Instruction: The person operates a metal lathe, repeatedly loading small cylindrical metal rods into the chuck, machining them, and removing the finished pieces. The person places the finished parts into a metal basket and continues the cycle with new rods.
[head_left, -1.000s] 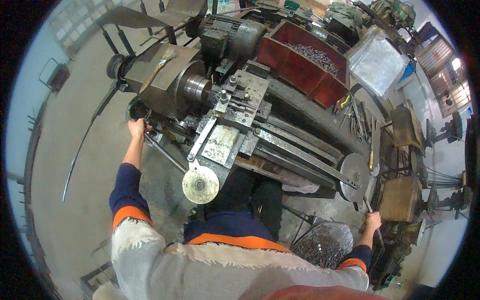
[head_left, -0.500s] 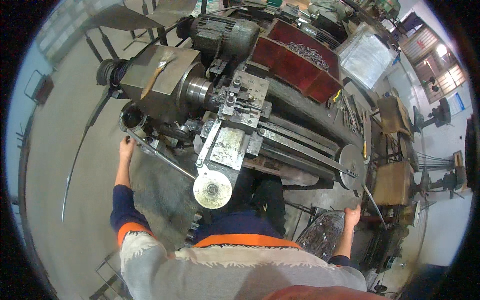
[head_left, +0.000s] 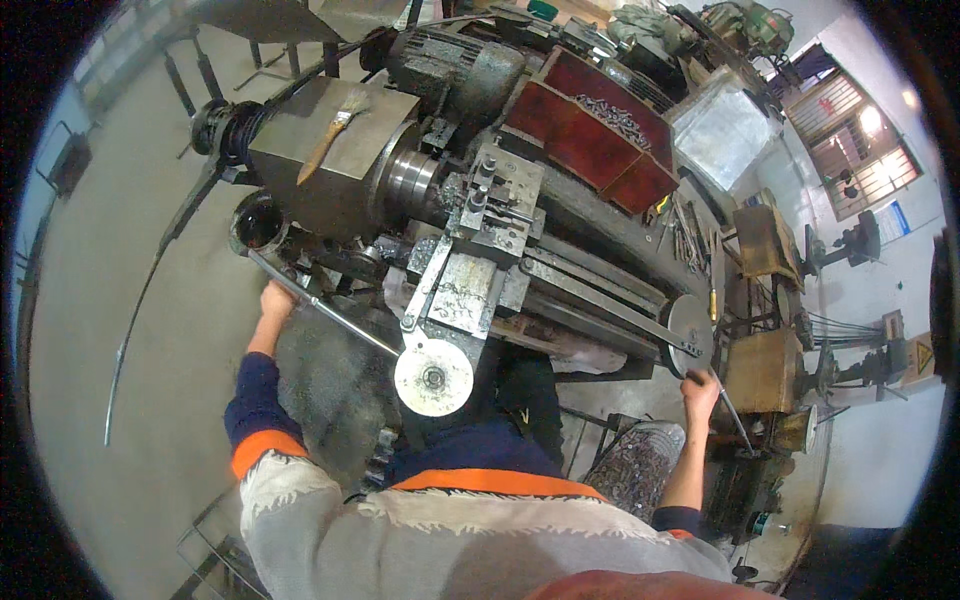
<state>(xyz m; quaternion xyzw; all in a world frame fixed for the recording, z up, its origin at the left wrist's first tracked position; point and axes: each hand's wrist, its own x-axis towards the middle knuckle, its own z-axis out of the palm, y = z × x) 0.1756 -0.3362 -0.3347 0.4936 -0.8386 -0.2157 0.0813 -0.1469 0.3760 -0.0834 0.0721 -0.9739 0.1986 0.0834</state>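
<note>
My left hand (head_left: pixel 278 297) is closed at a long metal lever (head_left: pixel 345 322), a little below its upper end; the fingertips are partly hidden. The lever slants down to a round, pale metal disc (head_left: pixel 434 377) at the front of a small lathe. On the right, my right hand (head_left: pixel 699 392) is closed around a dark handle at the rim of a grey handwheel (head_left: pixel 688 325). Between my hands lie the lathe's tool post (head_left: pixel 487 190) and its metal slide (head_left: pixel 464 295), strewn with shavings. A shiny chuck (head_left: pixel 412 180) sits left of the tool post.
A wooden-handled brush (head_left: pixel 327 143) rests on the headstock. Behind the bed stands a dark red box (head_left: pixel 590 130) with small metal parts. Several hand tools (head_left: pixel 690 235) lie to its right. A tray of dark bits (head_left: pixel 633 465) is near my right forearm.
My left hand has moved down along the lever, away from its upper end. My right hand has come up and closed on the handwheel's handle. The view has shifted slightly.
</note>
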